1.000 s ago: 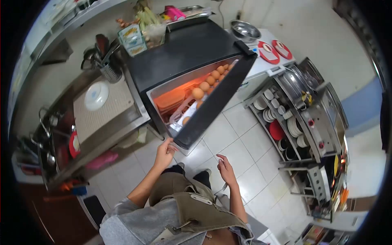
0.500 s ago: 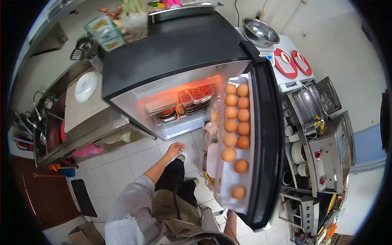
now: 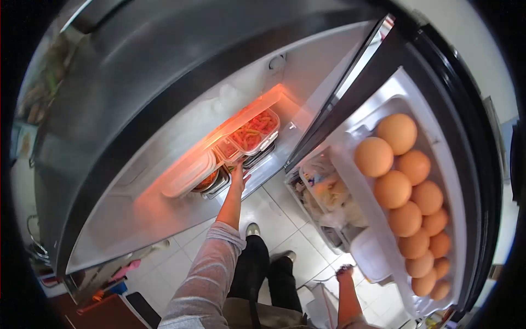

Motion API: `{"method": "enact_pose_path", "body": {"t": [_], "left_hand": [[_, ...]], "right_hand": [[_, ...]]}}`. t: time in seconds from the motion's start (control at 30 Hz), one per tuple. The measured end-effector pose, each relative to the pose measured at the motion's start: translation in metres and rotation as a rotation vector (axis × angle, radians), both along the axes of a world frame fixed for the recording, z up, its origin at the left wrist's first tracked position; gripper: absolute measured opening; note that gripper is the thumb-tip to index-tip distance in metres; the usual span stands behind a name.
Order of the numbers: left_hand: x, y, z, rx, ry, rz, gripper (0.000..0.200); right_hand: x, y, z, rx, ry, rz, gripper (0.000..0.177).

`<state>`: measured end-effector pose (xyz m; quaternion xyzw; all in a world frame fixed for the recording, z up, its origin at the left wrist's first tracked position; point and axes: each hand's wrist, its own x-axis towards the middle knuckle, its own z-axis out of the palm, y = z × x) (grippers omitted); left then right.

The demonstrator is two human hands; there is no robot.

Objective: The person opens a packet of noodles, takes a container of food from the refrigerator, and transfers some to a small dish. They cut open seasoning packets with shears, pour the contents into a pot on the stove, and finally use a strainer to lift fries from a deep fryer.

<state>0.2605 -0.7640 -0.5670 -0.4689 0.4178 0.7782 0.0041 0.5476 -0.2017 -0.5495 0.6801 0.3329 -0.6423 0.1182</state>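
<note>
My left hand (image 3: 239, 174) reaches into the open fridge at the centre and touches the front of the stacked containers; some fingers are spread, and others are hidden against a box. Just above it sits a clear container of red and orange food (image 3: 255, 131). To its left lies a stack with a white lid (image 3: 189, 174). My right hand (image 3: 345, 269) hangs low at the right, below the fridge door, small and dark, its fingers unclear. Brown eggs (image 3: 393, 189) fill the door rack (image 3: 438, 137) above it.
The fridge's black top (image 3: 137, 49) spans the upper left. Its open door (image 3: 471, 181) stands at the right, with bags (image 3: 331, 192) in a lower shelf. Below are floor tiles (image 3: 274, 211), my shoes and a brown cabinet (image 3: 104, 315) at lower left.
The view has moved much closer to the fridge. My left hand has gone from above the floor into the fridge, up to the containers. My right hand has come into view at the lower right.
</note>
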Motion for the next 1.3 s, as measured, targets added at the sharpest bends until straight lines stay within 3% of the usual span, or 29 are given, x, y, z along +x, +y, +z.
{"method": "enact_pose_path", "body": {"t": [0.07,0.1,0.13,0.17,0.2,0.23,0.27,0.3,0.33,0.37,0.4,0.47,0.5,0.53,0.6,0.73,0.8,0.87,1.0,1.03,1.13,1.3], "left_hand": [[-0.013,0.0,-0.011,-0.002,0.069,0.058,0.046],[-0.017,-0.004,-0.017,0.021,0.046,0.075,0.039],[-0.018,-0.007,-0.022,0.023,0.044,0.066,0.039],[-0.016,-0.011,-0.029,0.055,0.144,0.058,0.035],[-0.013,-0.017,-0.039,0.088,0.243,0.05,0.032],[-0.007,-0.032,-0.088,0.097,0.359,0.023,0.027],[-0.007,-0.02,-0.032,0.035,0.421,0.059,0.025],[-0.01,-0.03,-0.042,0.054,0.416,-0.003,0.029],[-0.014,-0.033,-0.049,0.149,0.471,0.166,0.034],[-0.021,-0.044,-0.049,0.138,0.356,0.108,0.039],[-0.024,-0.034,-0.005,0.239,0.403,0.241,0.039],[-0.029,-0.068,-0.073,0.108,0.453,-0.134,0.044],[0.006,-0.057,-0.08,0.255,0.395,0.013,0.049],[-0.016,-0.061,-0.068,0.369,0.426,0.143,0.054],[-0.018,-0.043,-0.003,0.185,0.473,0.172,0.056],[-0.011,-0.053,-0.017,0.16,0.498,0.068,0.058],[-0.01,-0.055,-0.001,0.151,0.463,0.035,0.057],[-0.012,-0.063,-0.012,0.117,0.488,-0.057,0.057],[-0.021,-0.048,0.0,0.095,0.464,0.084,0.052],[-0.024,-0.051,-0.016,0.207,0.492,0.124,0.049],[-0.033,-0.038,-0.018,0.144,0.461,0.169,0.047],[-0.033,-0.026,-0.053,0.311,0.538,0.131,0.045]], "right_hand": [[-0.014,-0.086,-0.047,-0.159,-0.142,0.093,0.026],[-0.048,-0.152,-0.034,-0.282,-0.21,0.169,0.027],[-0.066,-0.195,-0.072,-0.427,-0.124,0.424,0.031],[-0.073,-0.239,-0.099,-0.23,0.529,1.158,0.034],[-0.116,-0.294,-0.058,0.302,1.381,1.259,0.031],[-0.134,-0.316,-0.079,-0.133,0.865,1.026,0.03],[-0.184,-0.356,-0.105,-0.527,0.407,0.739,0.035],[-0.228,-0.387,-0.101,-0.403,0.368,0.758,0.036],[-0.264,-0.413,-0.084,-0.284,0.32,0.767,0.037],[-0.296,-0.432,-0.074,-0.193,0.352,0.827,0.037],[-0.317,-0.448,-0.067,-0.101,0.37,0.879,0.037],[-0.353,-0.469,-0.202,0.041,0.668,0.889,0.033],[-0.352,-0.466,-0.155,0.099,0.669,0.919,0.032],[-0.351,-0.463,-0.093,0.158,0.669,0.949,0.03],[-0.365,-0.471,-0.1,0.21,0.618,0.959,0.024],[-0.36,-0.479,-0.111,0.083,0.655,0.891,0.023],[-0.348,-0.474,-0.093,0.025,0.633,0.819,0.019],[-0.34,-0.463,-0.091,-0.201,0.562,0.763,0.014],[-0.301,-0.423,-0.091,-0.482,0.581,0.79,0.01],[-0.285,-0.415,-0.09,-0.49,0.603,0.741,0.01],[-0.23,-0.395,-0.075,-0.427,0.579,0.64,0.013],[-0.177,-0.377,-0.068,-0.481,0.529,0.518,0.014]]}}
